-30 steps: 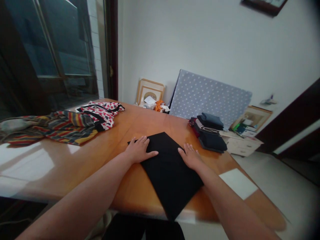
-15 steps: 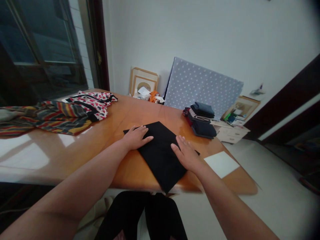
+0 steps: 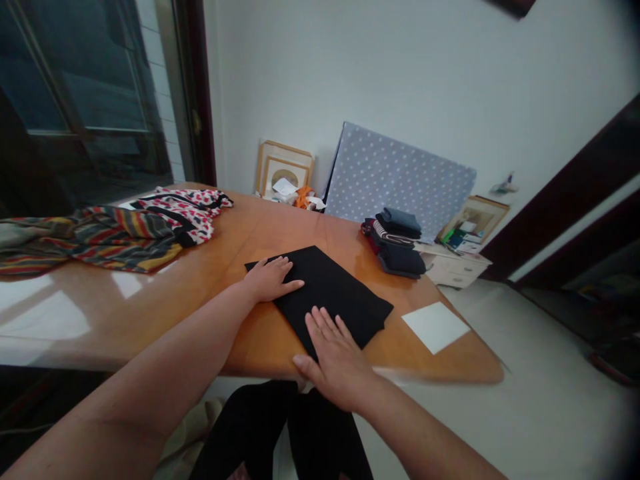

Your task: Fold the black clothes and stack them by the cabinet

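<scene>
A folded black garment [image 3: 330,287] lies flat on the wooden table [image 3: 240,227] in front of me; its exact kind does not show. My left hand [image 3: 271,278] rests palm down on its left part, fingers stretched out and thumb apart. Over the corner nearest me is my right hand [image 3: 333,353], flat with the thumb spread, and it covers that corner. Neither hand grips the cloth.
Rumpled striped clothing [image 3: 115,237] and a red-and-white patterned garment [image 3: 193,207] lie at the left. A stack of folded clothes [image 3: 400,243] stands at the back right, and a white sheet [image 3: 435,327] lies near the right edge. Behind leans a dotted grey-blue panel [image 3: 400,173].
My right hand has moved from the garment's right side toward me and left, onto its near corner. The left hand stays in place on the cloth.
</scene>
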Demonstrator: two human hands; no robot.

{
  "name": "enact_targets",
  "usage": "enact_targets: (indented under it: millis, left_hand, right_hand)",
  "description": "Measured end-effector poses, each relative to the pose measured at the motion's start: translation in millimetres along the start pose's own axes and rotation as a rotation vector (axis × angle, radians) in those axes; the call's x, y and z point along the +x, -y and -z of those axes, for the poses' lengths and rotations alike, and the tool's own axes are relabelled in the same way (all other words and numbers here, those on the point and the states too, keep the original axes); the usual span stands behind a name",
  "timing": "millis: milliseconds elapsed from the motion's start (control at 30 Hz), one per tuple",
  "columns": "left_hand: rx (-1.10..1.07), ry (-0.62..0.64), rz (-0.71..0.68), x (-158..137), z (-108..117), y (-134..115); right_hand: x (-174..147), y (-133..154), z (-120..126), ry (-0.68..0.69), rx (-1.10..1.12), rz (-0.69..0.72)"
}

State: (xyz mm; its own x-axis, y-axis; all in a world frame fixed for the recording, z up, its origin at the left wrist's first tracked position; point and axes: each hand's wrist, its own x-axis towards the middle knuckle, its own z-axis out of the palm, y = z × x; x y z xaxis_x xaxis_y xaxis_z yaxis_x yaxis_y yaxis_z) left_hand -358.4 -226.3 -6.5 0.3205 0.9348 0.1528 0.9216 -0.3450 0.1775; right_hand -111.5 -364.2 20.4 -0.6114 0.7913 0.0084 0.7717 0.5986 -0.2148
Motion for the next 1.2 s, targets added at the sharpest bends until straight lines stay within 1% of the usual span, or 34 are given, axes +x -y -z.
enact_targets:
  millis: [67,133,200,333,433,633,733,833,933,1033,1100,1200]
  left_hand:
    - [0.001,0.003,-0.002,0.6,-0.7,1.1]
    - [0.003,0.001,-0.003,1.2,-1.0,1.5]
    - [0.005,0.001,0.0,1.8,-0.9,1.0]
    - [0.013,0.006,0.02,2.3,-1.0,-0.4]
    - [0.025,0.008,0.022,2.9,-2.3,0.3]
    - [0.061,0.002,0.015,5.9,-5.1,2.6]
    - [0.088,0.02,0.007,7.5,-4.4,1.3]
    - [0.133,0.033,0.002,8.3,-0.6,-1.8]
    - [0.184,0.021,-0.024,9.0,7.3,-7.2]
    - [0.218,-0.007,-0.06,9.0,18.0,-19.2]
    - [0.209,-0.024,-0.088,5.7,26.0,-34.7]
    - [0.112,-0.049,-0.162,-10.2,36.6,-72.0]
  right_hand:
    - [-5.5,8.3,-3.4,0.007,0.013,-0.006]
    - [-8.7,8.1,-1.6,0.028,0.039,-0.004]
    - [-11.0,1.9,3.8,0.034,0.066,-0.006]
    - [-17.1,-14.1,11.5,-0.018,0.075,-0.099]
    - [-23.0,-22.4,13.2,-0.008,0.103,-0.098]
    - [-37.3,-36.0,13.4,-0.083,0.129,-0.129]
    - [-45.7,-41.3,8.4,-0.125,0.16,-0.088]
    - [-53.8,-50.3,5.1,-0.232,0.222,-0.044]
    - [-62.4,-71.3,6.9,-0.395,0.288,-0.058]
    - [-71.2,-103.3,11.9,-0.565,0.319,-0.156]
    - [-76.4,-125.7,15.2,-0.62,0.3,-0.233]
    - [-82.2,-154.2,18.0,-0.631,0.259,-0.324]
